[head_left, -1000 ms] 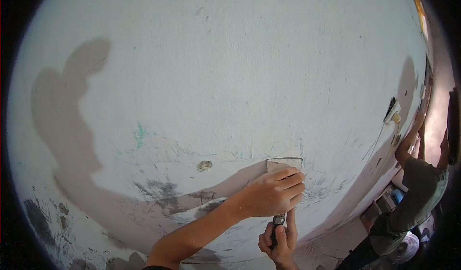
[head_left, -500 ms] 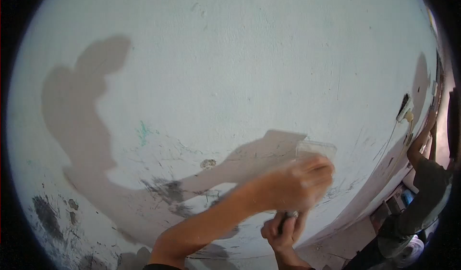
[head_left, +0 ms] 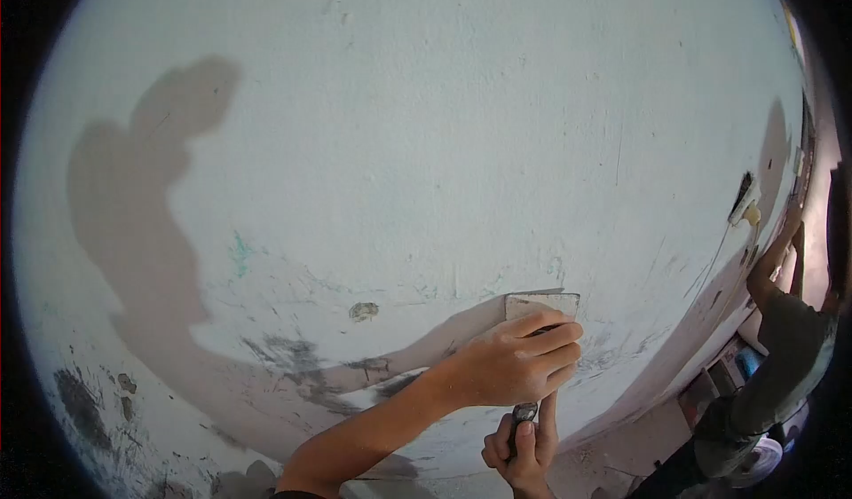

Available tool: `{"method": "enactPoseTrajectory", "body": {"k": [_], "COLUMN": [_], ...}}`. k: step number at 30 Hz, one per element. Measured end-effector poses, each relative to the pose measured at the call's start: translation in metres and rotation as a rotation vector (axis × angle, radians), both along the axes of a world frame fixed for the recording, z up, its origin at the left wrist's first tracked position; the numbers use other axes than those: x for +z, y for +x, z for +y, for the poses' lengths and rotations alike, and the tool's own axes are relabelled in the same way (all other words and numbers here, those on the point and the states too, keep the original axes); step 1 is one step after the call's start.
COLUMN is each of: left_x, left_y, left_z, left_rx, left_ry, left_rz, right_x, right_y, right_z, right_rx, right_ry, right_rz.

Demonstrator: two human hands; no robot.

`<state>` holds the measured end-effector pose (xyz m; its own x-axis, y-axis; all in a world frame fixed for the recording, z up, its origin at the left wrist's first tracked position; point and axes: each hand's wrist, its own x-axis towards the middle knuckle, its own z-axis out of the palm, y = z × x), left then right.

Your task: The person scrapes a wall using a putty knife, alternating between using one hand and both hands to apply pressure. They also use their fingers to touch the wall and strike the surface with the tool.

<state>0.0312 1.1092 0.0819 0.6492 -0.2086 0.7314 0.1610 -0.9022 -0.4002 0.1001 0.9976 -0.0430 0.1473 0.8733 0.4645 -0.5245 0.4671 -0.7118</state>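
Pale, scuffed plaster wall (head_left: 426, 144) across the whole head view. Flat against it, a metal scraper (head_left: 543, 305), blade poking out just above the left hand (head_left: 519, 361). Left hand laid over the blade, fingers (head_left: 555, 337) pressed together and pointing right, pushing toward the wall. Directly below, right hand (head_left: 522, 446) wrapped tight round the scraper's dark handle, forefinger stretched up alongside it. Left of both hands, a small dark chip (head_left: 362, 311) and grey smears. Far to the right, another person (head_left: 781, 357), arm raised against the same wall.
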Motion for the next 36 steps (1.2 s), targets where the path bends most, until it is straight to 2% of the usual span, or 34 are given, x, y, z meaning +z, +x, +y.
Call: {"method": "enactPoseTrajectory", "body": {"k": [6,11,13,15,17,19,23,27,33,36], "left_x": [-0.004,0.033,0.05,0.035,0.022,0.02,0.008,0.008,0.013,0.016], "left_y": [0.001,-0.003,-0.001,0.009,0.011,0.006,0.006,0.006,0.007,0.009], "left_z": [0.006,0.007,0.0,-0.006,-0.013,-0.013,-0.003,-0.004,-0.006,-0.007], "left_rx": [0.027,0.148,0.086,0.028,-0.059,0.0,-0.003,0.028,-0.038,-0.074], "left_ry": [0.016,0.189,0.247,0.267,0.133,0.151,0.024,0.024,-0.04,-0.069], "left_rz": [0.028,0.076,0.073,0.034,-0.001,0.019,0.035,0.052,0.028,-0.004], "right_x": [-0.003,0.023,0.028,0.014,0.016,0.02,0.018,0.006,0.022,0.03], "right_y": [0.002,-0.001,-0.002,0.003,0.006,0.006,0.008,0.009,0.01,0.014], "right_z": [0.013,0.04,0.037,0.027,0.009,-0.003,-0.007,-0.001,-0.012,-0.02], "right_rx": [0.063,0.125,0.14,0.103,0.108,0.015,0.01,-0.019,-0.03,-0.022], "right_ry": [0.022,0.144,0.193,0.221,0.236,0.025,-0.076,-0.083,-0.027,-0.093], "right_rz": [0.033,0.099,0.111,0.116,0.092,0.028,0.014,-0.005,-0.037,-0.057]}}
